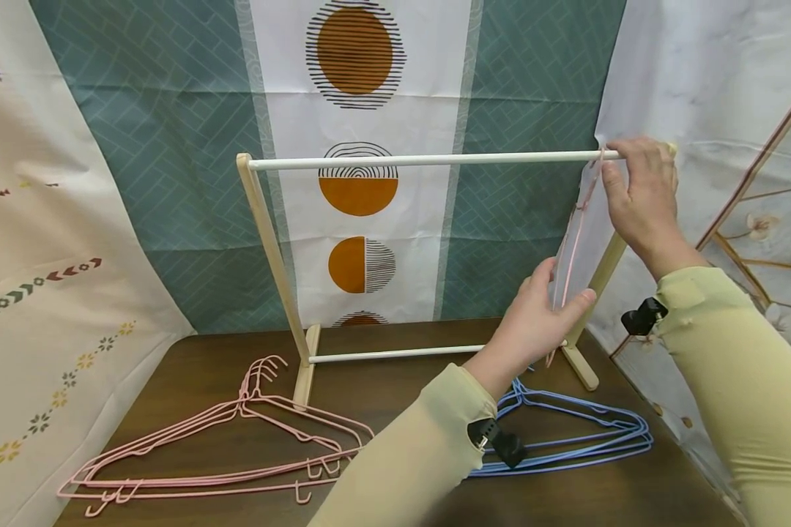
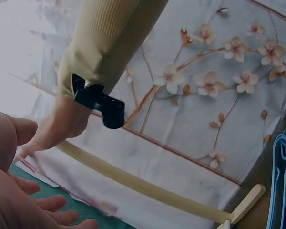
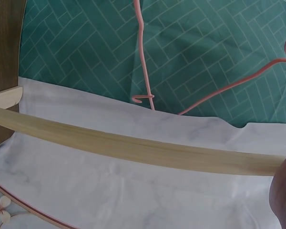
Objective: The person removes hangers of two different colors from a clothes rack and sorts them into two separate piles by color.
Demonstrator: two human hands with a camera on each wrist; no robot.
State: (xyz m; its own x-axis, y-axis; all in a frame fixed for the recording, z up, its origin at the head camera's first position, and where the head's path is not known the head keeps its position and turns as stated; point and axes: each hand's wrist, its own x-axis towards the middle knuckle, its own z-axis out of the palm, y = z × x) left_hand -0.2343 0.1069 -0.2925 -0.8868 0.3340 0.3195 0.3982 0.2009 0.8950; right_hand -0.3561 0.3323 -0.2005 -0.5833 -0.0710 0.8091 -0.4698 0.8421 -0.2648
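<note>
A pink clothes hanger (image 1: 572, 249) hangs edge-on from the right end of the white top rod (image 1: 428, 159) of a small wooden-sided rack. My right hand (image 1: 646, 187) is up at that end, its fingers curled over the rod and its thumb below, pinching the hanger by its hook. Lower down, my left hand (image 1: 534, 315) is beside the hanger's body. In the left wrist view the left hand's fingers (image 2: 52, 202) are spread apart. The right wrist view shows the hanger's pink wire (image 3: 142, 47) beyond the rack's wooden upright (image 3: 133, 150).
Several pink hangers (image 1: 220, 479) lie stacked at the table's left. Blue hangers (image 1: 587, 446) lie at the right, partly behind my left forearm. The rack's lower rod (image 1: 395, 354) runs just above the brown table (image 1: 191, 373). Patterned cloths (image 1: 527, 88) hang behind and at both sides.
</note>
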